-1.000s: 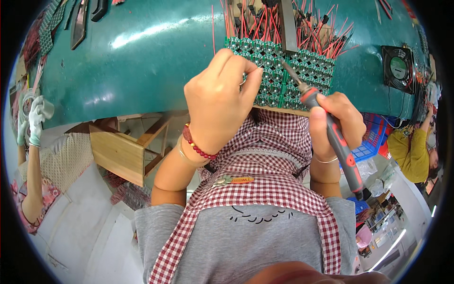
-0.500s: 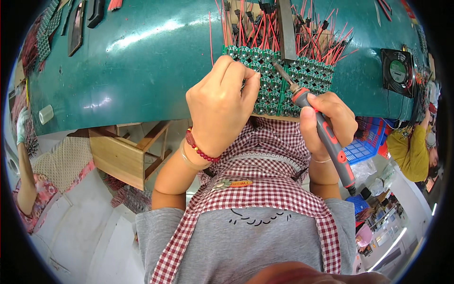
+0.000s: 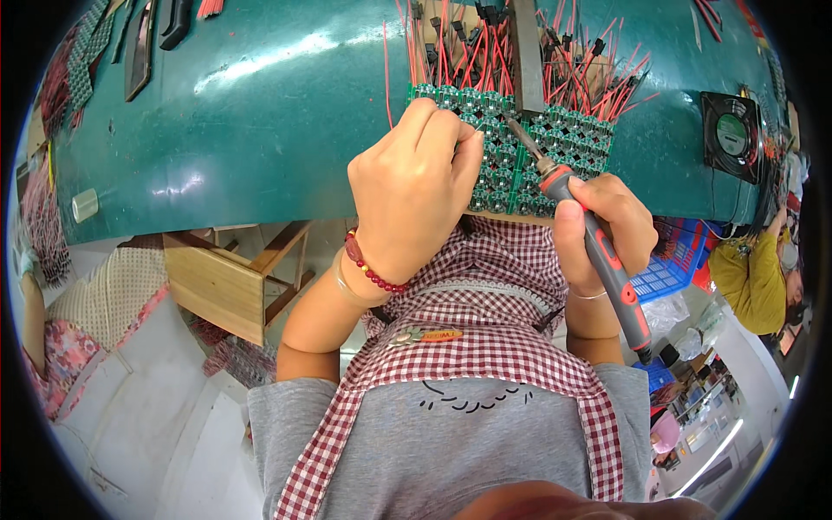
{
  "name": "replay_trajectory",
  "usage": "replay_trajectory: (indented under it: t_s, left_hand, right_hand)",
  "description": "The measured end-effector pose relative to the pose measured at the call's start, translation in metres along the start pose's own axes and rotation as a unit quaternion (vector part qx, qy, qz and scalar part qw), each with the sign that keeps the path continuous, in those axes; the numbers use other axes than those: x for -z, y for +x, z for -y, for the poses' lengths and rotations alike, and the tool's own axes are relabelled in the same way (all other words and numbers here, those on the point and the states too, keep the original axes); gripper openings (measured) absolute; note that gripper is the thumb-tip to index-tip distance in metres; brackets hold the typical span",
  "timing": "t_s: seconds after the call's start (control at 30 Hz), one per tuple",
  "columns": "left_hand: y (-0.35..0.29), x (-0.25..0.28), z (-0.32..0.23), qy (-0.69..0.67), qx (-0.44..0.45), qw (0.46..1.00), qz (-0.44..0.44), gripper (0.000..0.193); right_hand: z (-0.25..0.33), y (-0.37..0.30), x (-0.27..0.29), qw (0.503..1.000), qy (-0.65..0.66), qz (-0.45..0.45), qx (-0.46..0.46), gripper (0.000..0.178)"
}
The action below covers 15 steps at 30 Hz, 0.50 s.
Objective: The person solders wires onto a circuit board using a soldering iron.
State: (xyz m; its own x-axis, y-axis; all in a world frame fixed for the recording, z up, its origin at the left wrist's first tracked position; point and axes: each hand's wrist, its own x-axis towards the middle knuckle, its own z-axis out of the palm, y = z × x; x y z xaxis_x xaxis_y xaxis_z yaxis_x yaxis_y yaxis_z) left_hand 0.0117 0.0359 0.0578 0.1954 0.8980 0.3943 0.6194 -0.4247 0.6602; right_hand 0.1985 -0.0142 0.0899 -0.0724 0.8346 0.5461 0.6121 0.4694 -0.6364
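Observation:
My right hand grips a grey and red soldering iron, its tip pointing up and left over a panel of small green circuit boards. Close by the tip, my left hand is closed in a pinch above the panel's left part. Whatever sits between those fingertips is too small or hidden to name. Red wires, some with black connectors, stand out from the far edge of the boards. A grey metal bar lies across the wires and reaches the panel.
On the green table, a fan stands at the right and a white roll at the left edge. A wooden stool and a blue basket are below. Other people work at both sides.
My left hand has shifted slightly right, its fingertips nearer the iron's tip. The iron has moved only a little. At far left, another person's gloved hand has moved downward.

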Motion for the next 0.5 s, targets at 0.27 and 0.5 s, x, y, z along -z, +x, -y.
replay_trajectory:
  t_s: [0.27,0.5]
  left_hand:
    - [0.0021,-0.0037,-0.0010,0.001,0.003,1.000,0.006,0.019]
    - [0.0001,-0.0007,-0.0036,0.000,-0.003,1.000,0.007,0.018]
  right_hand:
    - [-0.0049,-0.0003,-0.0029,1.000,-0.003,-0.005,0.002,0.020]
    - [0.0034,0.0016,-0.0030,1.000,-0.011,-0.003,0.014,0.020]
